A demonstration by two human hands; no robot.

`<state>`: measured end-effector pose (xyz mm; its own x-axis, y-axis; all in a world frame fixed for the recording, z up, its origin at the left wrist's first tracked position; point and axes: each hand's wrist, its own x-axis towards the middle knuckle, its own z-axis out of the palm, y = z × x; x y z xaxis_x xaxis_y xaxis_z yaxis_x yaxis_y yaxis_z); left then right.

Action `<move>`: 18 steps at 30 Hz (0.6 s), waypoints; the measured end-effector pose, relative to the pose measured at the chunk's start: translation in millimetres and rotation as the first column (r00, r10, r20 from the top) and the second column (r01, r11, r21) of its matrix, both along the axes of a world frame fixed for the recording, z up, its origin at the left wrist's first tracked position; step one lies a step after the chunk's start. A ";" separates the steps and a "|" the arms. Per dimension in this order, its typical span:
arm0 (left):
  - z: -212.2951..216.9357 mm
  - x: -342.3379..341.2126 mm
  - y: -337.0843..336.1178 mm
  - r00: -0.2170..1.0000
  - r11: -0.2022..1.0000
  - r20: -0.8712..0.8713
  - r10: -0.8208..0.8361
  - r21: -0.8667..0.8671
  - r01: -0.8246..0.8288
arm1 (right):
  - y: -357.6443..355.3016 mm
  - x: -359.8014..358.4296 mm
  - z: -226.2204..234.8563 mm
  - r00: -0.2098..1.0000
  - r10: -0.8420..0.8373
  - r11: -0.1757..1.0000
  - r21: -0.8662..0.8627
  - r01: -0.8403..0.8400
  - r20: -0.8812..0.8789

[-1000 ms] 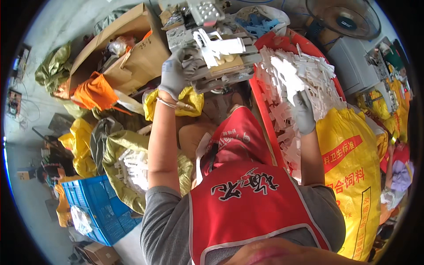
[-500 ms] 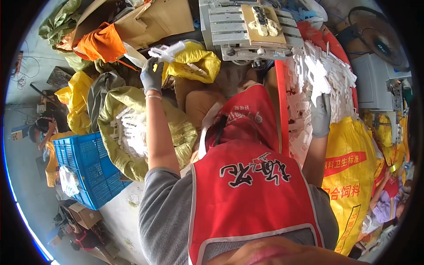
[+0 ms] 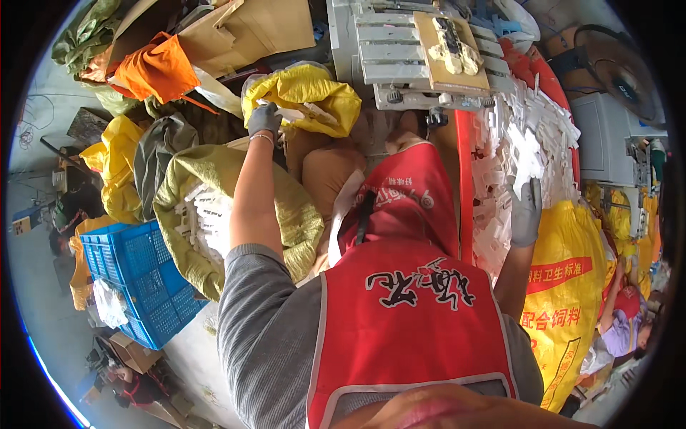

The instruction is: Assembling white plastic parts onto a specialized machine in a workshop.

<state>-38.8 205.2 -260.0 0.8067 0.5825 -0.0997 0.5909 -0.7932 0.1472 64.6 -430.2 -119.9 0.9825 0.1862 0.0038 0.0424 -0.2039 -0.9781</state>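
Observation:
My left hand (image 3: 264,120), in a grey glove, grips a white plastic part (image 3: 289,114) at the mouth of a yellow woven sack (image 3: 334,89). Another pale piece lies in that sack. On the other side, my gloved right hand (image 3: 527,212) has its fingers closed on the near end of a white, branched plastic part (image 3: 527,151). This part is above a heap of similar white parts (image 3: 493,146) in a red-walled bin (image 3: 464,164). Nearer to me on the left, an olive sack (image 3: 286,232) stands open with many white parts inside.
A slatted metal bench (image 3: 389,53) carries a board with a dark and cream mould-like piece (image 3: 457,46). A blue crate (image 3: 146,286) stands at left; a printed yellow sack (image 3: 564,286) leans beside my right forearm. Cardboard (image 3: 250,36) and a fan (image 3: 622,79) are farther back. Other people work at both sides.
My left hand has moved down and slightly right, bringing its white part to the yellow sack's mouth. My right hand has drawn back slightly toward me, still with its part.

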 end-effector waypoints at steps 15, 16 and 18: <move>0.8 31.8 -15.7 0.977 0.998 0.206 -0.054 -0.016 0.058 | 88.5 42.0 129.2 0.909 0.171 0.977 -0.183 -0.107 0.381; 6.1 32.8 -17.3 0.969 0.996 0.242 -0.051 -0.064 0.068 | 105.4 51.8 137.5 0.892 0.266 0.957 -0.213 -0.198 0.365; 11.6 28.8 -19.9 0.959 0.988 0.272 -0.077 -0.107 0.110 | 138.5 73.2 145.1 0.757 0.468 0.864 -0.418 -0.282 0.456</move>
<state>-10.0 185.4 -248.4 0.8638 0.5001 0.0615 0.4414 -0.8098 0.3865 137.8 -291.7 25.2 0.6887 0.6214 0.3736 0.6663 -0.3393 -0.6640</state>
